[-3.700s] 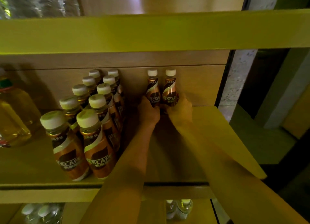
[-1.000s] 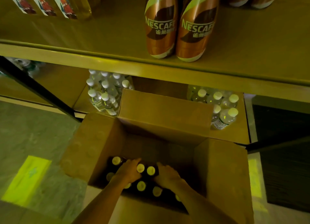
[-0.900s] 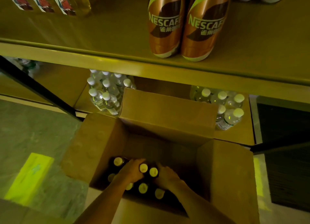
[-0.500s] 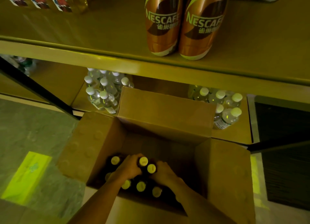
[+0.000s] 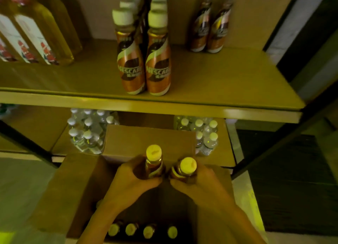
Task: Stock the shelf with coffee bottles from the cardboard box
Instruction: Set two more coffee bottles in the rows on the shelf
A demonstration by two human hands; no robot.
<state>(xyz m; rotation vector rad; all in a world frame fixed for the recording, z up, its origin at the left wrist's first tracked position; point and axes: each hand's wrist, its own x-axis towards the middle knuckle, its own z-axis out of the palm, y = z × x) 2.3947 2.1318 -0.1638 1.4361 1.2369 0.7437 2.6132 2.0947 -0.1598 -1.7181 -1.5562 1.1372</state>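
Observation:
My left hand (image 5: 130, 182) grips one coffee bottle (image 5: 154, 163) by its body, white cap up. Beside it my right hand (image 5: 198, 186) grips a second coffee bottle (image 5: 184, 168). Both are held above the open cardboard box (image 5: 73, 192), where several more capped bottles (image 5: 142, 232) stand along the near side. On the wooden shelf (image 5: 210, 90) two rows of coffee bottles (image 5: 144, 68) run front to back in the middle. A pair of coffee bottles (image 5: 210, 30) stands at the back right.
Large oil bottles (image 5: 34, 37) stand on the shelf's left. Below, packs of water bottles (image 5: 87, 132) flank the box's raised far flap (image 5: 146, 141), with more water bottles (image 5: 204, 134) on the right. A black frame post (image 5: 27, 145) slants at left.
Both hands were down in the box on the bottle caps; now each has lifted a bottle out above the box. The view has tilted up toward the shelf.

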